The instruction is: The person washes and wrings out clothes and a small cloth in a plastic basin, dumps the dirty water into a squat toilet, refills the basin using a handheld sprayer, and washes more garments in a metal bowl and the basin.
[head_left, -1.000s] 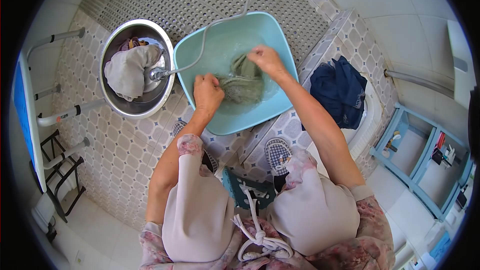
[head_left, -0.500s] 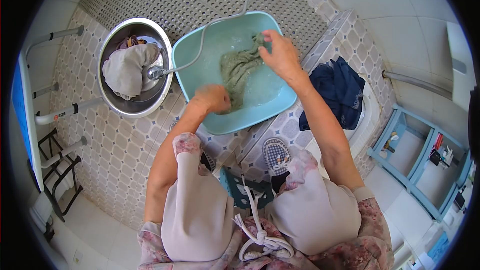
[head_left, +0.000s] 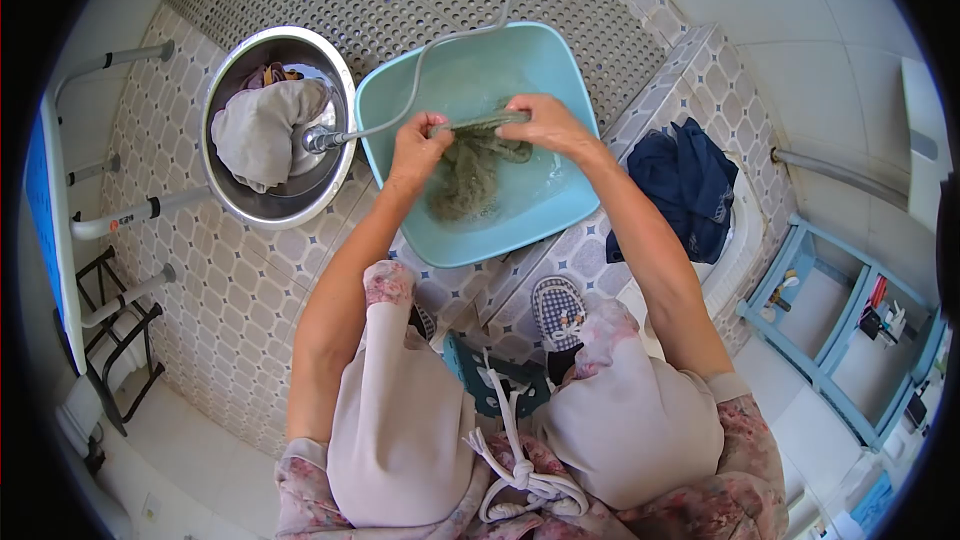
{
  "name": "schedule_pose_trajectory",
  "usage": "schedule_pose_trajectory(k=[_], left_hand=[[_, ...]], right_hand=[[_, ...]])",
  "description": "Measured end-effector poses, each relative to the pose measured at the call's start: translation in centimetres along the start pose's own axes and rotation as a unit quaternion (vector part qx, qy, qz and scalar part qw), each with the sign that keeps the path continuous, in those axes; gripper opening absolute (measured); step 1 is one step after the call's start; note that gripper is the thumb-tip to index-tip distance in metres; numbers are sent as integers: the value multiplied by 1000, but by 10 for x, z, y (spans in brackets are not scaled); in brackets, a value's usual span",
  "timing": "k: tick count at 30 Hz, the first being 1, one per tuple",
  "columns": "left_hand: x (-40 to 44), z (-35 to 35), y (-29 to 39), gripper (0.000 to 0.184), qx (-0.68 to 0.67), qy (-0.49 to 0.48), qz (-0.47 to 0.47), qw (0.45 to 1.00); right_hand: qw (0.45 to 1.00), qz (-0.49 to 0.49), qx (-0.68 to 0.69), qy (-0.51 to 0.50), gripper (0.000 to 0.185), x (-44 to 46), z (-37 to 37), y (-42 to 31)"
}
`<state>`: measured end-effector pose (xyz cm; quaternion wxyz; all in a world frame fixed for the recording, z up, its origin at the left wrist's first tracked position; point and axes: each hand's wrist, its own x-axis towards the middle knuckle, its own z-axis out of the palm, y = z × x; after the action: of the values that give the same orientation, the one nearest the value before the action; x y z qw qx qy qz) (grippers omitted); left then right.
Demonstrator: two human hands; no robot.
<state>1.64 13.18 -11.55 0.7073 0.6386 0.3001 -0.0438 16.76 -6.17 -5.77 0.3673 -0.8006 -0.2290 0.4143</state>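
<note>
A wet olive-green garment [head_left: 468,180] stretches between my two hands, its lower part hanging into the water of a turquoise basin [head_left: 585,202]. My left hand [head_left: 418,148] pinches one end of its top edge near the basin's left side. At the other end, my right hand [head_left: 548,126] grips the cloth with thumb and fingers. The exact kind of garment cannot be made out. A grey shower hose [head_left: 421,62] crosses over the basin's left rim, close to my left hand.
Left of the basin stands a steel bowl [head_left: 345,70] holding a light grey cloth [head_left: 262,130], a darker cloth and the shower head [head_left: 320,139]. Dark blue clothing [head_left: 682,185] lies at the right by a squat toilet [head_left: 742,225]. A blue shelf [head_left: 830,330] stands further right.
My left hand has risen from the near side of the basin and now holds the garment's edge. My right hand has come down slightly, and the cloth's top edge is stretched between both.
</note>
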Motion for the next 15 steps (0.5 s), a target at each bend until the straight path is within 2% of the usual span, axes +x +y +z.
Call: schedule_pose_trajectory(k=[2,5,8,11,12,15], left_hand=[[-10,5,32,25,-98,-12,52,994],[-24,12,55,28,-76,-62,129,987],[-43,16,74,27,117,-80,211,967],[-35,6,68,23,358,-100,213,903],[-32,1,60,22,318,-81,209,921],[-26,-1,45,23,168,-14,179,969]], right_hand=[[996,-41,59,61,24,-14,-17,-22],[979,-109,125,116,17,-31,-33,-55],[960,-162,189,127,18,-47,-42,-86],[940,-230,206,145,20,-58,-50,-100],[933,-256,203,154,21,-61,-53,-102],[917,-250,272,149,22,-73,-69,-108]])
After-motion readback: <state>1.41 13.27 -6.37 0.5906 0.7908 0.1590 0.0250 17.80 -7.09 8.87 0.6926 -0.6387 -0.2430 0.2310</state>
